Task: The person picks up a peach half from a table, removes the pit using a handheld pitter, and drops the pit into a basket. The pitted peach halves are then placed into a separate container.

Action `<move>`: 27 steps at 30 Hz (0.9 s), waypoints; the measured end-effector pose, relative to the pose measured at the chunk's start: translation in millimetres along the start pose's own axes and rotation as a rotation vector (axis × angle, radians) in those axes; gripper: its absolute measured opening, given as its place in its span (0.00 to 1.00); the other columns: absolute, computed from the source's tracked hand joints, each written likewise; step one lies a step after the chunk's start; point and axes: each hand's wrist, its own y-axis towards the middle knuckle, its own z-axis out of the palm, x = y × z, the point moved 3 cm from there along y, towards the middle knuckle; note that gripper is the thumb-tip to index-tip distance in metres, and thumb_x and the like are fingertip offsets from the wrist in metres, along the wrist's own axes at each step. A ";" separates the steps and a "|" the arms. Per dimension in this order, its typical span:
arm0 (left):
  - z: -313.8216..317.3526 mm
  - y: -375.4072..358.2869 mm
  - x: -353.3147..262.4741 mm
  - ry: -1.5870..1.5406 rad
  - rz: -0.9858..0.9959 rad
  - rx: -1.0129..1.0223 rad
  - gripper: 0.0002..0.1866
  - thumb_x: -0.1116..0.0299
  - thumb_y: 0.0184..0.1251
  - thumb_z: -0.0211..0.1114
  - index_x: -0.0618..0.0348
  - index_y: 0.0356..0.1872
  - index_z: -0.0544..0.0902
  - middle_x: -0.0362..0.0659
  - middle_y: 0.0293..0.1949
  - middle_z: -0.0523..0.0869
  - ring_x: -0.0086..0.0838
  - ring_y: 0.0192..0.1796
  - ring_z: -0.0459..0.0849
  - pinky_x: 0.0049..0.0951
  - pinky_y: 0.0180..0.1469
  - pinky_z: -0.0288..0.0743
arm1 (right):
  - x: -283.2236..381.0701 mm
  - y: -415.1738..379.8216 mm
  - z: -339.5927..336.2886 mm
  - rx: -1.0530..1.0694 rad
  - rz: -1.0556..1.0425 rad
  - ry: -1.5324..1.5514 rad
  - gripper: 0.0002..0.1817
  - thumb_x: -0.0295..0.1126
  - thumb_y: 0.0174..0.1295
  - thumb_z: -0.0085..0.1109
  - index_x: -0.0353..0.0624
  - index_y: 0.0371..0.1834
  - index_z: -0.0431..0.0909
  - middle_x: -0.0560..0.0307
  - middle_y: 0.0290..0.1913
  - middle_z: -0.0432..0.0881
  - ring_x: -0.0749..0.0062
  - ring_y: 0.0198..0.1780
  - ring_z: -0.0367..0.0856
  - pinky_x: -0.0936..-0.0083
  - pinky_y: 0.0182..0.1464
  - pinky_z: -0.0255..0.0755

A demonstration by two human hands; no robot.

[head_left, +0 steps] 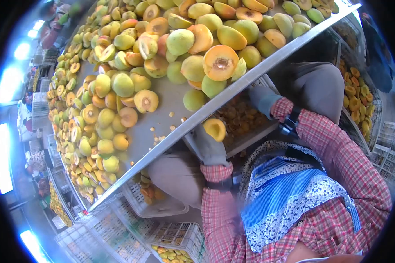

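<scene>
My left hand (207, 147), in a grey glove, holds a halved peach (215, 129) just below the metal table edge (232, 94). My right hand (262, 99), also gloved, reaches under the same edge over a tray of brownish pits and fruit bits (239, 120); its fingers are partly hidden. The metal table (162, 103) is piled with whole and halved yellow-green peaches (193, 39). One large half with its pit hollow showing (220, 62) lies near the edge.
Loose pits (162, 131) are scattered on the bare metal. White plastic crates (156, 201) with fruit stand under the table, with more crates (180, 239) below. A rack of peach halves (355, 92) stands at right. Other people (52, 22) work at the far end.
</scene>
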 end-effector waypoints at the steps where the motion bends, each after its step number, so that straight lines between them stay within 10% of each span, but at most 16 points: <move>1: -14.1 -3.0 -17.2 -0.486 -0.253 0.009 0.17 0.71 0.58 0.57 0.62 0.50 0.74 0.52 0.37 0.80 0.41 0.37 0.80 0.33 0.45 0.75 | -3.8 -0.5 2.7 -0.010 -0.019 0.001 0.18 0.44 0.59 0.53 0.39 0.41 0.74 0.42 0.33 0.81 0.47 0.39 0.79 0.57 0.43 0.71; 2: -26.4 -9.2 -32.2 -0.971 -0.494 0.029 0.14 0.69 0.59 0.56 0.62 0.46 0.76 0.51 0.33 0.82 0.39 0.31 0.80 0.32 0.41 0.77 | -8.3 -4.1 10.5 -0.075 -0.125 0.027 0.20 0.45 0.59 0.52 0.39 0.43 0.74 0.41 0.33 0.81 0.47 0.38 0.79 0.59 0.42 0.71; 4: -92.5 -13.1 -57.3 -0.156 0.327 0.004 0.11 0.67 0.63 0.53 0.62 0.38 0.80 0.50 0.27 0.82 0.36 0.27 0.80 0.28 0.35 0.77 | 4.5 -13.3 4.7 -0.159 -0.250 0.062 0.21 0.47 0.59 0.52 0.39 0.44 0.73 0.40 0.33 0.80 0.47 0.38 0.79 0.60 0.41 0.72; 6: -142.2 -30.8 -43.7 -0.571 -0.066 -0.424 0.14 0.66 0.66 0.52 0.65 0.33 0.81 0.49 0.28 0.83 0.37 0.31 0.81 0.31 0.37 0.75 | 17.9 -33.2 -14.7 0.092 -0.099 -0.020 0.24 0.49 0.59 0.50 0.36 0.43 0.73 0.38 0.34 0.80 0.46 0.39 0.79 0.60 0.43 0.71; 9: -205.9 -4.5 -18.4 0.264 0.013 -0.653 0.15 0.64 0.65 0.54 0.68 0.41 0.79 0.49 0.33 0.83 0.37 0.36 0.81 0.33 0.41 0.75 | 25.3 -43.2 -18.3 0.127 -0.138 0.010 0.25 0.49 0.60 0.49 0.34 0.40 0.71 0.37 0.33 0.80 0.45 0.38 0.79 0.59 0.43 0.71; 15: -171.1 97.9 -3.1 0.144 0.071 -0.190 0.21 0.61 0.61 0.60 0.64 0.52 0.74 0.52 0.44 0.81 0.44 0.43 0.80 0.35 0.48 0.73 | 34.7 -57.3 -25.4 0.130 -0.163 0.067 0.25 0.50 0.61 0.48 0.33 0.44 0.70 0.37 0.33 0.80 0.45 0.38 0.79 0.59 0.43 0.71; 17: -142.9 132.4 -2.8 0.617 0.040 -0.046 0.22 0.58 0.56 0.65 0.61 0.48 0.76 0.56 0.40 0.81 0.46 0.44 0.80 0.37 0.47 0.73 | 38.6 -61.6 -29.8 0.127 -0.156 0.073 0.26 0.50 0.61 0.48 0.33 0.44 0.70 0.37 0.33 0.80 0.45 0.38 0.79 0.59 0.42 0.71; 27: -102.9 138.8 -24.6 0.496 0.037 0.010 0.24 0.61 0.50 0.69 0.62 0.46 0.72 0.56 0.41 0.79 0.50 0.41 0.79 0.40 0.45 0.73 | 35.3 -61.8 -12.8 0.194 -0.191 0.136 0.26 0.51 0.60 0.49 0.37 0.47 0.70 0.38 0.36 0.79 0.44 0.41 0.77 0.58 0.44 0.70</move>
